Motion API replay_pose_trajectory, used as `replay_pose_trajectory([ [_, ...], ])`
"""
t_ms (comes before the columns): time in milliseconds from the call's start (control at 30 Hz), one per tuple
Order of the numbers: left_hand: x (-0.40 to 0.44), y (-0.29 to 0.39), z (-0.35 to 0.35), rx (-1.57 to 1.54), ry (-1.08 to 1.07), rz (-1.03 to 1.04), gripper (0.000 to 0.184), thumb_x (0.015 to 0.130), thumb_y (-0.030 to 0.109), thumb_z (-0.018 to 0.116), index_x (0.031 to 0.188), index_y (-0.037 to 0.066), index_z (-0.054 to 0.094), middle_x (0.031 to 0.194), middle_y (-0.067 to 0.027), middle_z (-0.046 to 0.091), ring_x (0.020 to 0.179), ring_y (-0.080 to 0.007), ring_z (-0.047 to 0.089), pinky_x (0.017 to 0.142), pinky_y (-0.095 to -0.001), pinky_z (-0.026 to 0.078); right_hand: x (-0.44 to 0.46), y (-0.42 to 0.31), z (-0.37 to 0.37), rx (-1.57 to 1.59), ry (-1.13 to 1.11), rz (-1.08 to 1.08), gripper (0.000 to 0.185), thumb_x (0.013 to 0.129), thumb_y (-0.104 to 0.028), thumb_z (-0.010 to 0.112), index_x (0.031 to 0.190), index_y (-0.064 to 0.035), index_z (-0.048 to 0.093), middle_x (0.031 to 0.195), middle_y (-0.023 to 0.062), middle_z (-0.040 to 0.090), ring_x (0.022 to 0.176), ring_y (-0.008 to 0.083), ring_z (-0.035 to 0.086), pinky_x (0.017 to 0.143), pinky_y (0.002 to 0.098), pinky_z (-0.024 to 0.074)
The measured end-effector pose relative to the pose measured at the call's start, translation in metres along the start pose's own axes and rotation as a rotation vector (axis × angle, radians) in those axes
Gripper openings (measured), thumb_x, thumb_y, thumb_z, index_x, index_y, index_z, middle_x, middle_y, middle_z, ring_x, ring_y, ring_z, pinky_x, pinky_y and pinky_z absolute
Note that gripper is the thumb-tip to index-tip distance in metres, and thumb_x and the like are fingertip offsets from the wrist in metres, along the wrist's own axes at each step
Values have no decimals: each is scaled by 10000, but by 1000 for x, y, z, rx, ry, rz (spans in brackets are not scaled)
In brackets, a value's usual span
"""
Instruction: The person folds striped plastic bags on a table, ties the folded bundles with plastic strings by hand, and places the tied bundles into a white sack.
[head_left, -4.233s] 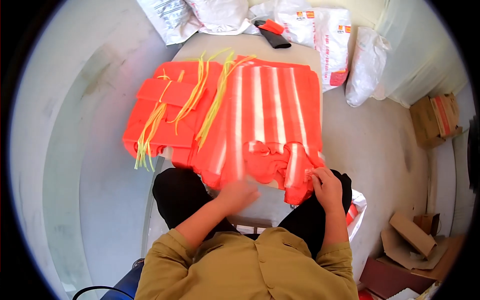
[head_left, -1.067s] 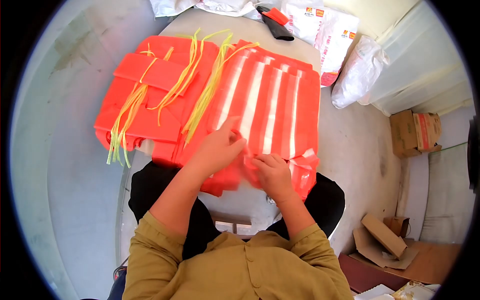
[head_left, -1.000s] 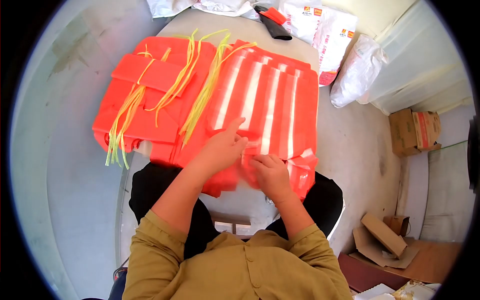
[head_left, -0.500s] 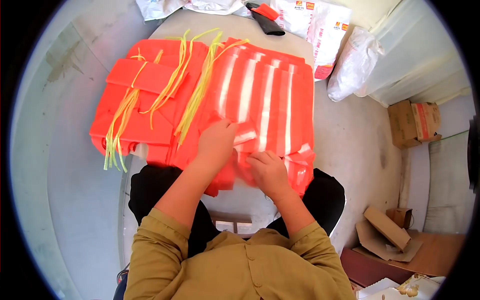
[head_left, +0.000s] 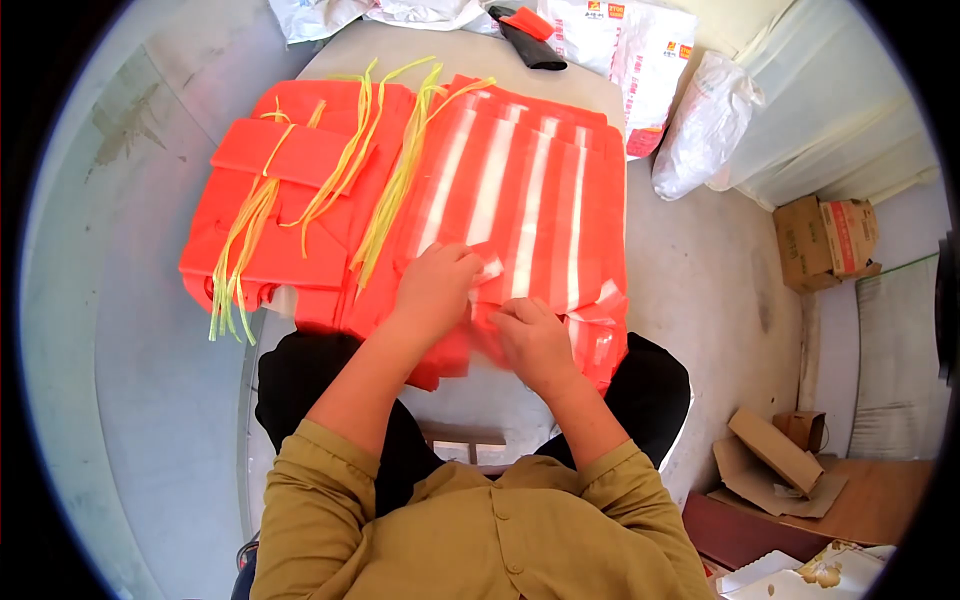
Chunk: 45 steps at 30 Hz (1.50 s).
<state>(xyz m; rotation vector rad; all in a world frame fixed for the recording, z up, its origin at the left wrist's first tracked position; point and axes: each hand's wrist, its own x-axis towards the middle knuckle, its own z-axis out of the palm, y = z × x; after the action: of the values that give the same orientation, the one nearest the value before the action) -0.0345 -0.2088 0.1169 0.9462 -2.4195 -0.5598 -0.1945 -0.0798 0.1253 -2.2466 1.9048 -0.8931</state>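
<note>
Thin red plastic sheets, which look like bags, lie in a layered pile with white stripes (head_left: 535, 190) in front of me. My left hand (head_left: 437, 285) is closed on the near part of the pile, fingers pinching a small folded piece of red plastic (head_left: 487, 262). To its right, my right hand (head_left: 535, 338) has its thumb and fingertips together on the near edge of the red plastic. Part of that edge between my hands is blurred. On the left rests a stack of folded red plastic (head_left: 285, 220), with yellow strings (head_left: 405, 165) lying across it.
The pile lies on a pale rounded surface (head_left: 400, 45) between my knees. White printed sacks (head_left: 650, 60) and a black roll (head_left: 535, 50) are at the far side. A cardboard box (head_left: 825, 243) and opened cardboard (head_left: 775, 465) stand at the right.
The folded piece at my left fingertips shows less, and that hand has turned slightly. My right hand has shifted very little. The yellow strings stay in place.
</note>
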Motion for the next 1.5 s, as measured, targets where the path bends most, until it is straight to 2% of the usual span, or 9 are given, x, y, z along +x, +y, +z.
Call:
replay_pose_trajectory([
  [167,4,1,4,61,223,65,291,764,-22,716,1037,50,650,1079,-116,674,1020,-349,621,876,-425,539,0,-1,-2,13,-17,24,184,810,-55,722,989,-74,761,1007,59,690,919,268,669,745,388,563],
  [267,7,0,2,58,73,-47,154,870,21,632,1015,57,669,1064,-123,689,1020,-356,633,867,-454,533,0,-2,-3,18,-22,25,187,811,-56,722,993,-74,760,1016,59,694,931,269,672,749,387,566],
  [467,13,2,6,56,-61,18,205,817,-17,674,1008,50,647,1134,-136,658,1021,-360,624,867,-448,543,0,1,-3,15,-23,16,205,803,-64,729,1004,-86,760,1025,47,688,942,258,672,755,379,566],
  [567,11,2,13,88,96,49,187,840,30,666,1025,61,677,1180,-121,677,1032,-385,639,852,-470,539,0,0,-4,9,-31,20,215,797,-67,734,1008,-92,761,1029,40,684,945,249,671,758,374,565],
  [867,13,-5,0,185,132,-126,201,892,178,713,1069,84,722,1212,-79,667,1193,-277,597,1028,-481,420,0,1,-4,5,-18,4,214,780,-64,742,993,-82,754,1010,49,681,928,251,669,749,375,564],
  [1067,11,-6,-5,143,83,34,374,813,119,755,1183,98,710,1136,-59,692,1154,-283,620,951,-457,464,1,0,-4,2,-6,0,195,779,-59,734,973,-78,752,992,57,675,910,260,668,732,380,559],
  [1267,9,-3,0,125,116,77,287,825,55,710,1111,78,725,1047,-74,714,1027,-309,665,876,-463,511,3,-2,-4,7,0,-5,191,780,-54,729,969,-75,755,987,57,676,903,262,667,728,381,558],
  [1367,9,-5,4,110,38,28,493,689,17,796,1169,98,711,1099,-58,704,1110,-278,645,919,-430,499,3,-2,-4,4,-5,-9,193,778,-52,729,967,-76,757,988,57,677,904,261,668,729,380,560],
  [1500,10,-4,4,122,31,28,448,726,9,766,1163,94,708,1090,-60,706,1105,-287,645,920,-419,507,4,-2,-4,8,-2,-14,198,775,-48,729,969,-74,757,988,55,677,903,258,669,732,378,561],
])
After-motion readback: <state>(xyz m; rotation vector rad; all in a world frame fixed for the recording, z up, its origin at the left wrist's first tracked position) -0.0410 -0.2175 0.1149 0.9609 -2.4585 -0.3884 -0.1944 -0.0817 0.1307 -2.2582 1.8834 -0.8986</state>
